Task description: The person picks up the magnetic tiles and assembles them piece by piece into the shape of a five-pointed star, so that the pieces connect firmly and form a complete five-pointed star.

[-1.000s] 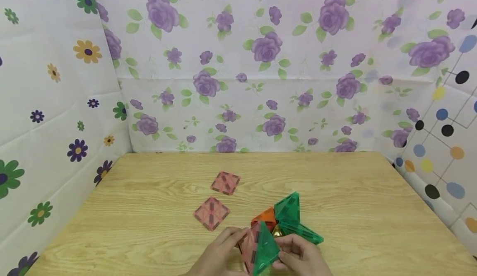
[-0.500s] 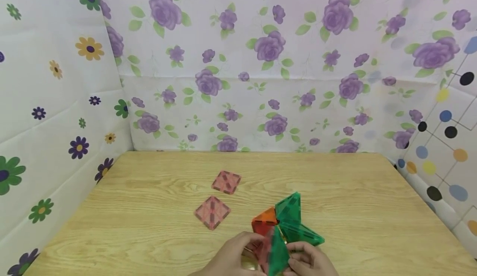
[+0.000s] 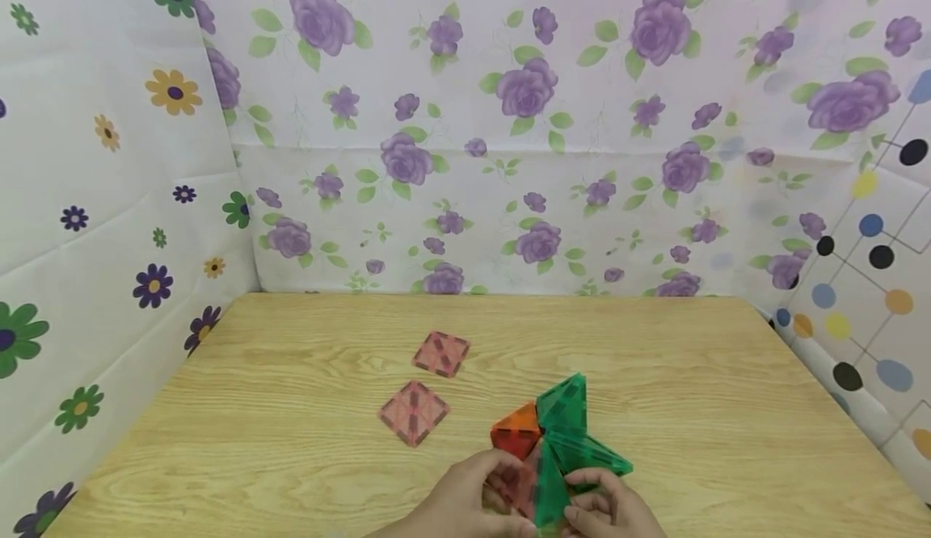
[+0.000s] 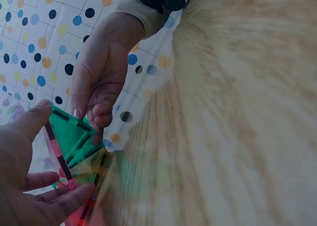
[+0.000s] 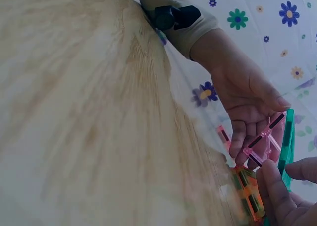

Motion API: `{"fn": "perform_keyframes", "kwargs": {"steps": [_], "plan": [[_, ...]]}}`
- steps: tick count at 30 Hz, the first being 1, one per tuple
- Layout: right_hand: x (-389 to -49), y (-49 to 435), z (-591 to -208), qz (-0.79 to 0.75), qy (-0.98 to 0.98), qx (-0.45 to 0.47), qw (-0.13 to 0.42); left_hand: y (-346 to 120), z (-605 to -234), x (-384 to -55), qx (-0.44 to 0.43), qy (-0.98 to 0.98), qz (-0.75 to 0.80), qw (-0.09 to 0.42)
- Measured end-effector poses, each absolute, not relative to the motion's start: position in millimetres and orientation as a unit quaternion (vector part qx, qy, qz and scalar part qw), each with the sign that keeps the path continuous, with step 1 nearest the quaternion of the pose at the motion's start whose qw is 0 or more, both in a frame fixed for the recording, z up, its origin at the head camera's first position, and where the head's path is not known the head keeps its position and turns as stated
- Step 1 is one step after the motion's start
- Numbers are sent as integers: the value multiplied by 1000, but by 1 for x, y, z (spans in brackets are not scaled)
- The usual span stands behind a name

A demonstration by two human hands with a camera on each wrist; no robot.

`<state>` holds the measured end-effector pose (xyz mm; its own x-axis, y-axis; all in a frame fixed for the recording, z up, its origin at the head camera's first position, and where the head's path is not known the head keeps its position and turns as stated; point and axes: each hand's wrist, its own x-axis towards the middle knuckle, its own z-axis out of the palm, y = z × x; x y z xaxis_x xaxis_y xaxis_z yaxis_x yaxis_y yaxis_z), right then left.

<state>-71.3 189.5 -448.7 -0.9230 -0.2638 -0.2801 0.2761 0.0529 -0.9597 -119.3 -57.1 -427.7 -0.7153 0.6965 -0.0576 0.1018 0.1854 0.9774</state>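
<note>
In the head view my left hand holds a translucent pink magnetic tile, its thumb at the near corner and its fingers along the far side. That tile joins a green triangular magnetic tile, whose right edge my right hand pinches. The pair leans up against a cluster made of an orange tile piece and green pointed pieces. In the left wrist view, a yellowish clear tile shows low between the pink and green ones. My fingers hide part of the pink tile.
Two pink diamond shapes made of tiles lie flat on the wood-grain table, a nearer one and a farther one, both left of the cluster. Flower-printed cloth hangs behind the table's back edge, with patterned cloth at both sides.
Both hands have shifted right with the joined pink and green tiles, bringing them against the orange and green cluster. The tiles now stand closer in. The flat pink diamonds lie as before.
</note>
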Motion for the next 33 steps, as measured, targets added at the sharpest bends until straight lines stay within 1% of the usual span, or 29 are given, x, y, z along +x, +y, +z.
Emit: {"fn": "perform_keyframes", "kwargs": {"steps": [6,13,18,21,25,29,33], "plan": [[-74,193,-448,-673,713,-18,194,-49,-422,-117,278,768,526,237],[-75,195,-446,-647,736,-43,194,-42,-421,-114,275,832,439,201],[-76,195,-442,-610,767,-33,193,-39,-423,-116,310,856,384,156],[-77,194,-439,-580,791,-26,191,-39,-424,-116,329,859,368,137],[-77,193,-438,-559,807,-28,190,-38,-427,-117,327,855,379,135],[-77,192,-439,-574,794,-28,200,-35,-428,-117,324,853,389,128],[-75,192,-441,-592,777,-24,212,-31,-429,-115,301,850,408,143]]}}
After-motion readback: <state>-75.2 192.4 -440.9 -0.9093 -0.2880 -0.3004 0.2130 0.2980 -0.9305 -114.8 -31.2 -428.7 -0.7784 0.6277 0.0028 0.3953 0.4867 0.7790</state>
